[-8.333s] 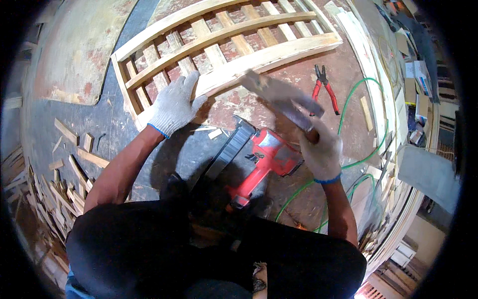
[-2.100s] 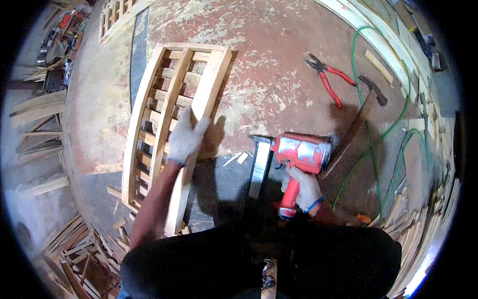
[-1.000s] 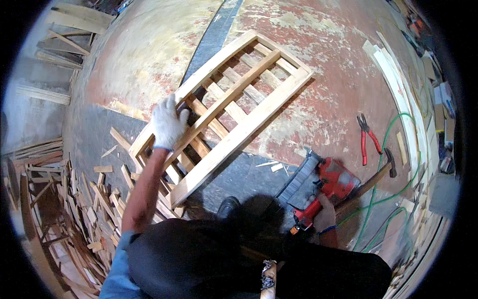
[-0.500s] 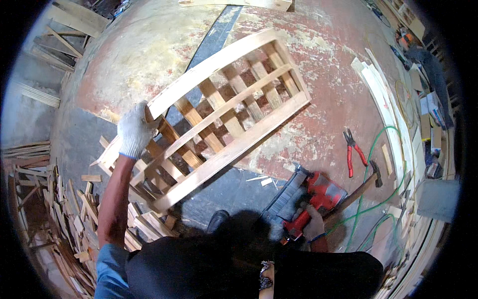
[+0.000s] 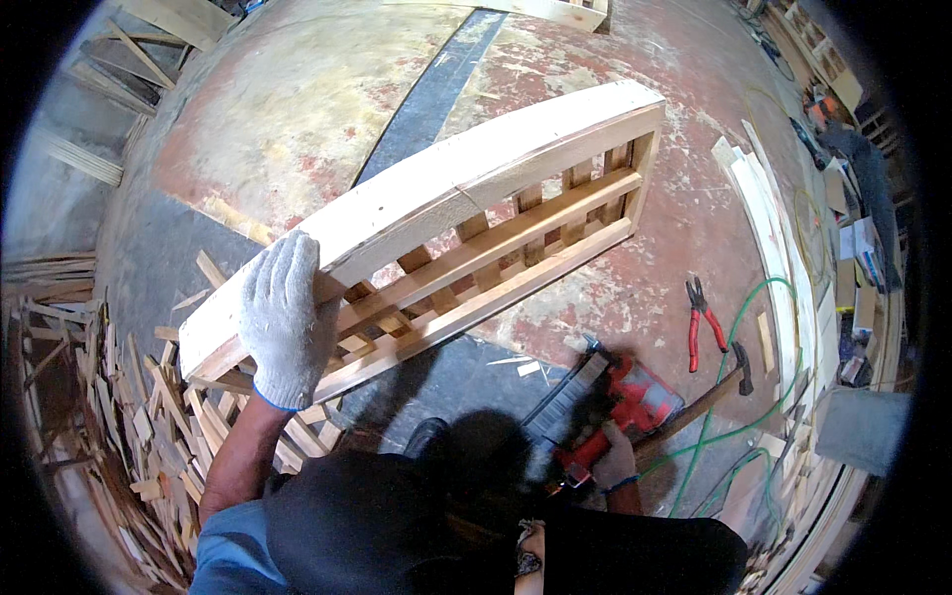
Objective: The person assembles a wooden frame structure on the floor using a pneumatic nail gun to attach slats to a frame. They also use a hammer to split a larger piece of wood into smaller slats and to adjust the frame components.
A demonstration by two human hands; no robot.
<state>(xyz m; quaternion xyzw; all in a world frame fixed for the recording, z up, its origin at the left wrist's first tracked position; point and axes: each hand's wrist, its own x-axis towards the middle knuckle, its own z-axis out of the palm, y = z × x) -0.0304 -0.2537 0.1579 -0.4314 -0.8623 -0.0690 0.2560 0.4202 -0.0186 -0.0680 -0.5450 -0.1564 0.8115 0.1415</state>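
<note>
A pale wooden frame with crosswise slats (image 5: 436, 213) stands tilted up on its edge on the floor, slanting from lower left to upper right. My left hand (image 5: 288, 312), in a white knit glove, is wrapped over the frame's upper board near its left end. At lower right, my gloved right hand (image 5: 615, 461) grips the handle of a red nail gun (image 5: 645, 397) with a long grey magazine. The gun is apart from the frame, and my right fingers are partly in shadow. A hammer (image 5: 729, 382) and red-handled pliers (image 5: 702, 327) lie beyond the gun.
A green hose (image 5: 709, 426) loops across the floor at the right. Long white boards (image 5: 759, 228) lie beyond it. Scrap wood (image 5: 164, 426) is heaped at the left. Another wooden piece (image 5: 560, 12) sits at the far edge.
The frame has been tipped more upright, so its broad upper board now faces me. My left hand has come nearer and rightward with it. The nail gun has shifted slightly left.
</note>
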